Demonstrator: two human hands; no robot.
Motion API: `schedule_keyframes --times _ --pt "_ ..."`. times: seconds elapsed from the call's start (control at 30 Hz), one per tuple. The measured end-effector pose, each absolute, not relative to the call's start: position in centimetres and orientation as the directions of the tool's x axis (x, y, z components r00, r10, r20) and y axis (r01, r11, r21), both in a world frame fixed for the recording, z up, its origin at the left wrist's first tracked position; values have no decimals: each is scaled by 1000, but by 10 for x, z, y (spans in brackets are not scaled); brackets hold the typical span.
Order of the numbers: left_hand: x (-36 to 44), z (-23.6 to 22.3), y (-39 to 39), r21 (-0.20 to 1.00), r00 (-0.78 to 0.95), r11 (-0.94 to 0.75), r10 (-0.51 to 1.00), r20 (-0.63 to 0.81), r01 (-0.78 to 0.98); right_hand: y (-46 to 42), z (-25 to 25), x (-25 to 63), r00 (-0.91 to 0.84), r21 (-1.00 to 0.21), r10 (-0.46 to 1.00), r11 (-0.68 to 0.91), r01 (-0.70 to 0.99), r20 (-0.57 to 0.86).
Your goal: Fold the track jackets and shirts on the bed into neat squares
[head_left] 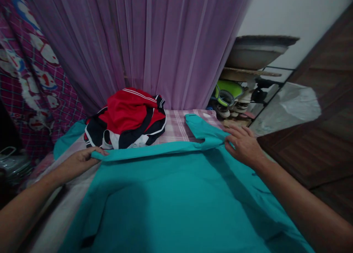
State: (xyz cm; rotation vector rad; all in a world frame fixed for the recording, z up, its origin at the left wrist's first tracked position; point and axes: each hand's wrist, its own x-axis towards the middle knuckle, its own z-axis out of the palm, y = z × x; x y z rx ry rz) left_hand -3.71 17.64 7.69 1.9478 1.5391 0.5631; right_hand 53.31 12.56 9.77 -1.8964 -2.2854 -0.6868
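A teal garment is spread over the surface in front of me, its far edge folded into a long narrow band. My left hand pinches the left end of that band between thumb and fingers. At the band's other end, my right hand grips the teal cloth, with a loose flap of it sticking out beyond the fold. Just past the band lies a crumpled red, navy and white jacket, touched by neither hand.
Purple curtains hang behind the plaid bedsheet. A patterned cloth hangs at left. On the right stand a rack with shoes, a grey basin and a brown wooden door. More teal cloth lies behind my left hand.
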Motion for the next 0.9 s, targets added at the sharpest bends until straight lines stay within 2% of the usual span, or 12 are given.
schedule_keyframes --times 0.1,0.2,0.33,0.47,0.57,0.7,0.73,0.8,0.9 --pt "-44 57 158 633 310 -193 947 -78 749 73 76 531 -321 247 919 265 932 228" --pt "-46 34 144 534 354 -259 932 -81 805 45 52 523 -406 191 906 380 905 118" --pt "-43 23 134 365 337 -296 940 -54 883 39 42 514 -391 87 918 386 918 62" --pt "-41 36 129 186 267 -243 956 -118 952 44 55 513 -338 -26 940 339 940 36" --pt "-27 51 130 113 210 -198 973 -100 974 56 64 516 -222 -50 972 226 973 79" --pt "25 57 135 195 320 -318 947 19 928 89 63 522 180 -87 955 -164 983 235" --pt "40 54 135 200 374 -371 927 23 907 98 60 524 289 -109 931 -271 956 221" --pt "65 42 135 175 422 -407 905 -57 897 112 52 530 449 -141 886 -432 891 120" --pt "82 20 133 136 418 -399 892 -172 907 117 36 541 479 -172 877 -475 863 -19"
